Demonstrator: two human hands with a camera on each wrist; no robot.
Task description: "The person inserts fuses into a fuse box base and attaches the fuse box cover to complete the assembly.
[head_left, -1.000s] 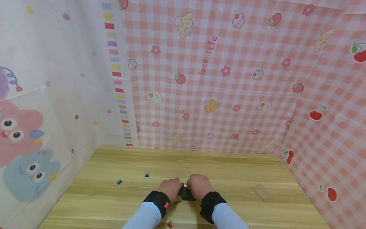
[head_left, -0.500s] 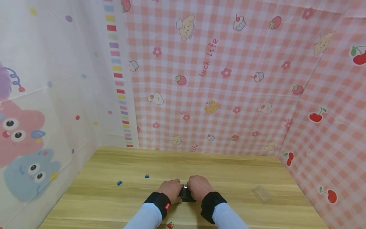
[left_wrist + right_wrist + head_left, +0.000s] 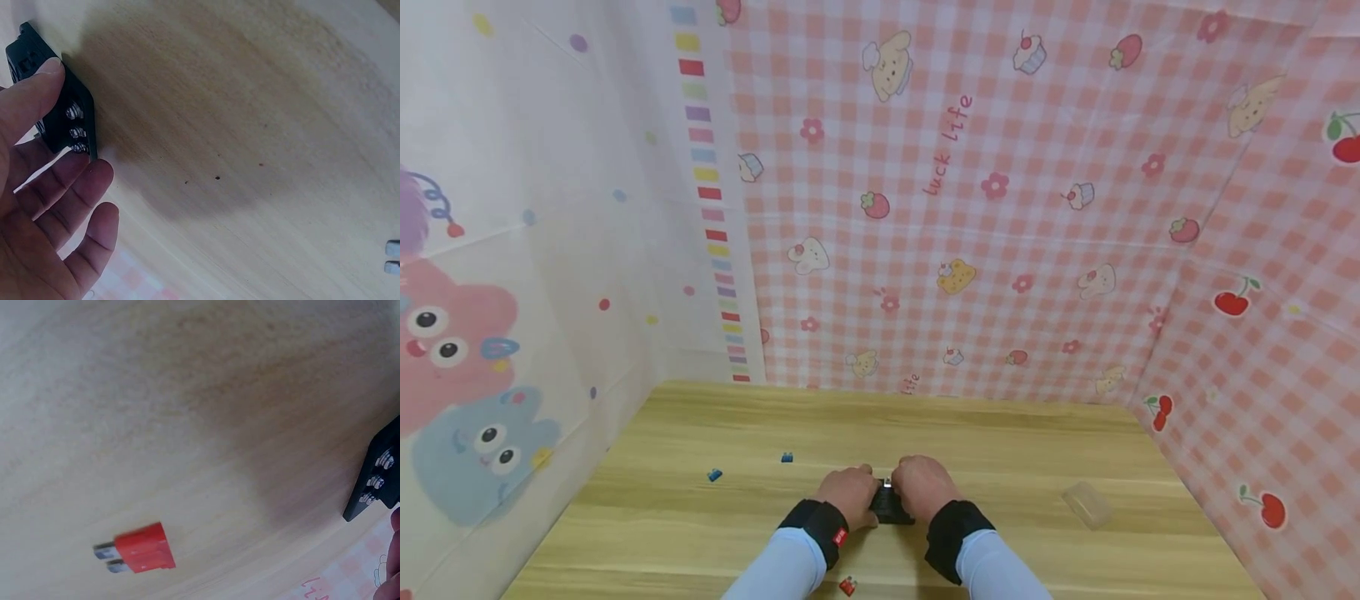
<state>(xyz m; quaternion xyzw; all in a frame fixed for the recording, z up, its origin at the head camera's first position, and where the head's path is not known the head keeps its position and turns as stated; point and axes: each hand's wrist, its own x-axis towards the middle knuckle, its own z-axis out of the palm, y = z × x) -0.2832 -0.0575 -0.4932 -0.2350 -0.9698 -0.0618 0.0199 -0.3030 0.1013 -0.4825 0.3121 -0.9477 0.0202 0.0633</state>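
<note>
A black fuse block (image 3: pixel 891 505) with metal screw terminals sits between both hands on the wooden table. My left hand (image 3: pixel 848 494) grips its left side; in the left wrist view the thumb (image 3: pixel 44 87) lies on the block and the other fingers are round its far side. At the right, my right hand (image 3: pixel 928 487) has its fingers curled against the block's far right part, their tips mostly hidden. A small silvery piece (image 3: pixel 887 482) shows between the hands. In the right wrist view, a red blade fuse (image 3: pixel 145 549) lies apart from the block (image 3: pixel 381 465).
Two blue blade fuses lie at the left, one farther back (image 3: pixel 787 457) and one nearer the left (image 3: pixel 714 475). On the right side of the table (image 3: pixel 1022 550) is a clear plastic box (image 3: pixel 1086 505). Patterned cloth walls (image 3: pixel 962 250) stand behind and beside the table.
Both hands stay at the fuse block in nearly the same pose. Only a slight shift of the head view shows.
</note>
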